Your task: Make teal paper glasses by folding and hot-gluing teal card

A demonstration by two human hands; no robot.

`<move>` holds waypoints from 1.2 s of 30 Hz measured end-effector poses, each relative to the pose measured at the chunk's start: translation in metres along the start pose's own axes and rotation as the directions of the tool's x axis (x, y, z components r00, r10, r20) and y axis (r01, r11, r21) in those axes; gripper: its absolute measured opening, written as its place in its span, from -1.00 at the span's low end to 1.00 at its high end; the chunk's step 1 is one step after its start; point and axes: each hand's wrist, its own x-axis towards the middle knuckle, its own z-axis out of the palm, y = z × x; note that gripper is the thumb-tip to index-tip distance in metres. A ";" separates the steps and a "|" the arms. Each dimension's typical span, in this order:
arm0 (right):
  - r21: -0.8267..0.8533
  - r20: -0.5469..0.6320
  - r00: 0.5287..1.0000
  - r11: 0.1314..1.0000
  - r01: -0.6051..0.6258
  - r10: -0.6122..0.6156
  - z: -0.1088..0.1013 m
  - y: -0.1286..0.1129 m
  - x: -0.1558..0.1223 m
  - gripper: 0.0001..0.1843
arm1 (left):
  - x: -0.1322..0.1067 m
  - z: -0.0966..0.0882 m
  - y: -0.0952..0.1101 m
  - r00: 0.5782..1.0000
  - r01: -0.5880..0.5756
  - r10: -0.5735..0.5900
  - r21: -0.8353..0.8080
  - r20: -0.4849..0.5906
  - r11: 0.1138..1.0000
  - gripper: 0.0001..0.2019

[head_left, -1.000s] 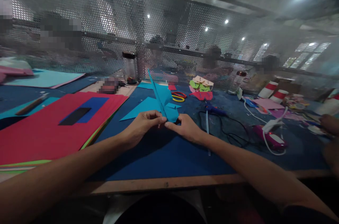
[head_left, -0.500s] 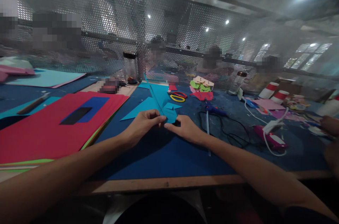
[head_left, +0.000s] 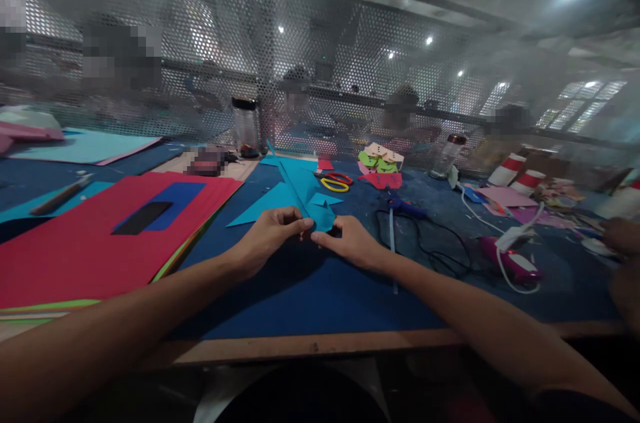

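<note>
Between my hands is a piece of turquoise paper [head_left: 320, 213], cut and creased, with a long thin strip rising to the upper left. My left hand [head_left: 275, 234] pinches its near edge between thumb and fingers. On the other side of that edge, my right hand [head_left: 350, 243] grips it with the thumb in front and the fingers partly hidden behind. More turquoise paper [head_left: 255, 209] with pointed ends lies on the table just beyond. Past it rest scissors [head_left: 336, 183] with red and yellow handles.
A red paper stack [head_left: 100, 243] covers the left side. Glue guns, one blue [head_left: 407, 207] and one magenta [head_left: 517, 266], lie right with their cords. Glass jars [head_left: 246, 126] stand at the back, near folded paper pieces [head_left: 380, 159]. Another person's hand [head_left: 620, 236] shows far right.
Both hands stay in nearly the same place on the turquoise paper. The paper's near end has bent slightly, and its thin strip has tipped a little to the left.
</note>
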 end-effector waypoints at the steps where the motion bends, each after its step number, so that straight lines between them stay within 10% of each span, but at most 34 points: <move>1: 0.005 0.006 1.000 1.000 0.004 -0.004 0.000 0.000 0.000 -0.70 | 0.000 0.000 0.000 1.000 0.002 -0.002 -0.003 -0.001 1.000 -0.64; 19: 0.277 0.043 0.997 0.958 -0.067 0.057 -0.001 0.004 0.003 -0.38 | 0.002 -0.003 -0.002 0.998 0.046 -0.049 -0.079 -0.037 0.996 -0.64; 36: 0.068 -0.021 0.999 0.997 -0.028 0.029 -0.001 -0.003 0.000 -0.75 | 0.001 -0.001 -0.003 1.000 0.026 -0.026 -0.068 0.006 0.997 -0.65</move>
